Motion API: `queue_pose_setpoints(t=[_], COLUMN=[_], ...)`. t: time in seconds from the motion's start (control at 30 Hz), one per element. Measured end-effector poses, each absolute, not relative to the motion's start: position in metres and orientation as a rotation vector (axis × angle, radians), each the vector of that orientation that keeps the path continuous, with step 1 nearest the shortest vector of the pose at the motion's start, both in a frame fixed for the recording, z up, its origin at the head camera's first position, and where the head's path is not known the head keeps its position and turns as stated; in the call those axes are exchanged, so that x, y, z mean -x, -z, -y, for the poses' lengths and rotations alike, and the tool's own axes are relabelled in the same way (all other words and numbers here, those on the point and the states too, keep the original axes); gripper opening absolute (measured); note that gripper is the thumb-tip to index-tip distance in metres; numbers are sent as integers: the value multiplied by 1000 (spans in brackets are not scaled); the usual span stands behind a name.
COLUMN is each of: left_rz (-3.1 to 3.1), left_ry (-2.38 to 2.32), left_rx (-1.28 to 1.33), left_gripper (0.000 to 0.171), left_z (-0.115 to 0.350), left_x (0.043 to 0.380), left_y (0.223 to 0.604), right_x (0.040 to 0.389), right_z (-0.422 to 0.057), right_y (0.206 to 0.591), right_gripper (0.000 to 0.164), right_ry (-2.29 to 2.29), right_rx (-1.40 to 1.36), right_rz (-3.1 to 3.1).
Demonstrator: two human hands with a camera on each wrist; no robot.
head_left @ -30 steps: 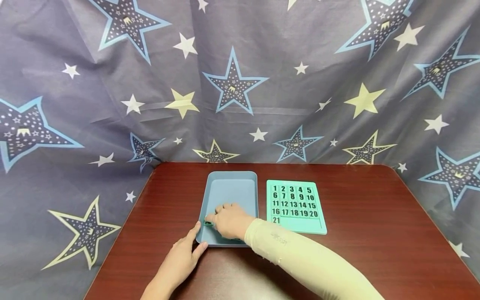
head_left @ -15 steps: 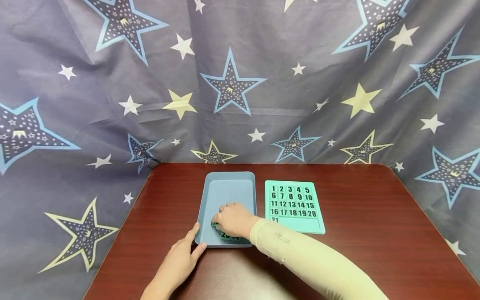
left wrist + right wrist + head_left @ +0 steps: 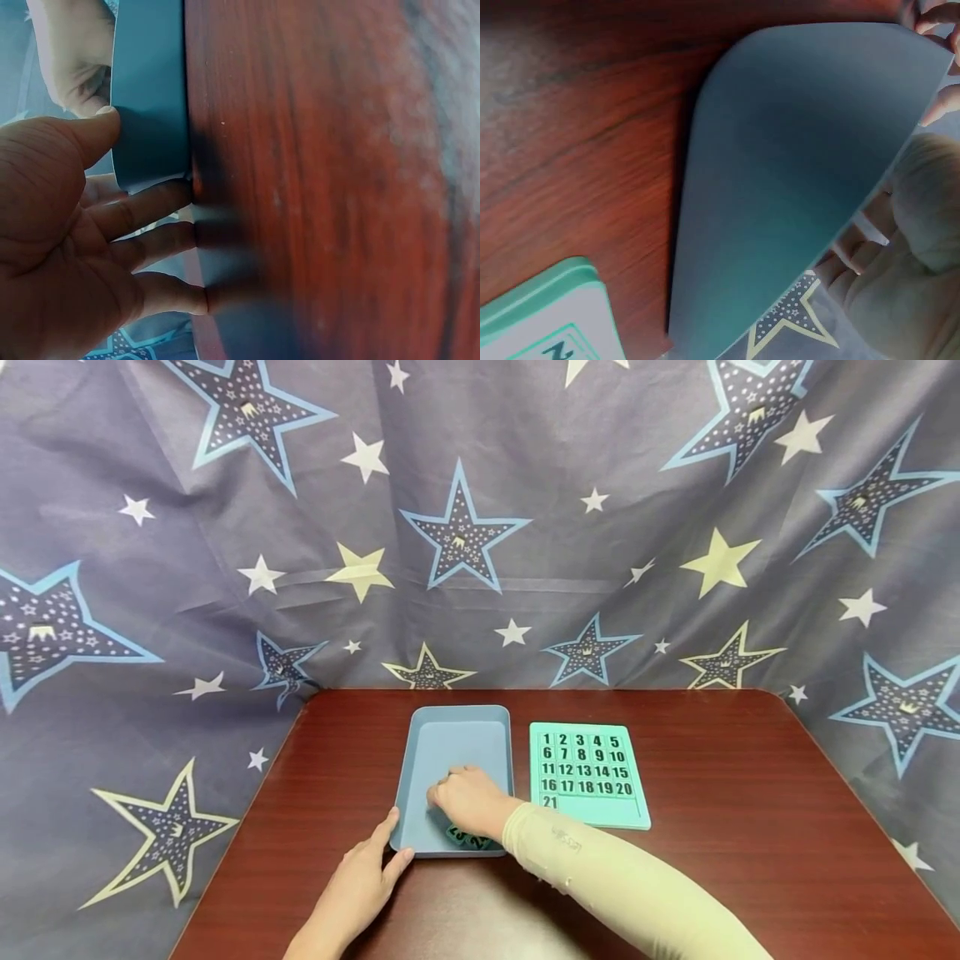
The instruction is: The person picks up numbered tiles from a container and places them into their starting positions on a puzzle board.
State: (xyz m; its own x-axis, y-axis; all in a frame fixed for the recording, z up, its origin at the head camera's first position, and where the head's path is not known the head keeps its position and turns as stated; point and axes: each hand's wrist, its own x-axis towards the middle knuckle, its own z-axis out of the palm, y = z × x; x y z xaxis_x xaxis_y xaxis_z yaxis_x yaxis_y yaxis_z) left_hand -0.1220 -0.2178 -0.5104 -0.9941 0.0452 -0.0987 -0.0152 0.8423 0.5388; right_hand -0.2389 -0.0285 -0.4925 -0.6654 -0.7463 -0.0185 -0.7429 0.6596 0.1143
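My left hand (image 3: 362, 867) steadies the near left corner of the blue-grey tray (image 3: 455, 737); its thumb is at the rim, as the left wrist view shows, and the fingers reach out loosely along the wall and table. Inside the tray's near half is my right hand (image 3: 468, 799), back upward and fingers bent down. Its fingertips are hidden, so I cannot tell whether they hold a number tile. Partly under this hand lie green number tiles, one marked 23 (image 3: 456, 834) and another beside it (image 3: 477, 842).
Right of the tray lies a mint-green number board (image 3: 603, 812), with tiles in order from 1 to 21 and a bare strip along the bottom. Both stand on a dark red wooden table (image 3: 720, 777). A grey star-patterned cloth (image 3: 637, 543) hangs behind.
My right hand has drawn slightly rightward; the tile at its fingertips earlier is out of sight now. Tiles beneath the hand have come into view and turned a little. My left hand stays at the corner.
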Motion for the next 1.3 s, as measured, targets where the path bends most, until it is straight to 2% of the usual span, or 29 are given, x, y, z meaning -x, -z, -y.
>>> queue_pose_setpoints(t=[0.13, 0.27, 0.33, 0.97, 1.13, 1.3], left_rz=[-2914, -2916, -2915, -2934, -2926, -2910], left_ry=[-851, -854, -852, -848, -848, -853], left_rx=[-29, -35, -35, -25, -26, -13], left_gripper=[70, 70, 70, 69, 69, 70], left_z=[219, 219, 219, 218, 218, 219], left_x=[122, 121, 121, 120, 120, 121], left_y=[512, 511, 511, 510, 511, 509], right_x=[238, 238, 239, 242, 237, 233], right_z=[27, 27, 26, 3, -20, -72], right_y=[492, 493, 493, 492, 475, 454], right_gripper=[25, 36, 34, 19, 24, 34], right_ry=[158, 129, 111, -130, -367, -535], right_rx=[-1141, -920, -883, -1072, -1161, -1148], right_rz=[2887, 2984, 2998, 2929, 2828, 2760])
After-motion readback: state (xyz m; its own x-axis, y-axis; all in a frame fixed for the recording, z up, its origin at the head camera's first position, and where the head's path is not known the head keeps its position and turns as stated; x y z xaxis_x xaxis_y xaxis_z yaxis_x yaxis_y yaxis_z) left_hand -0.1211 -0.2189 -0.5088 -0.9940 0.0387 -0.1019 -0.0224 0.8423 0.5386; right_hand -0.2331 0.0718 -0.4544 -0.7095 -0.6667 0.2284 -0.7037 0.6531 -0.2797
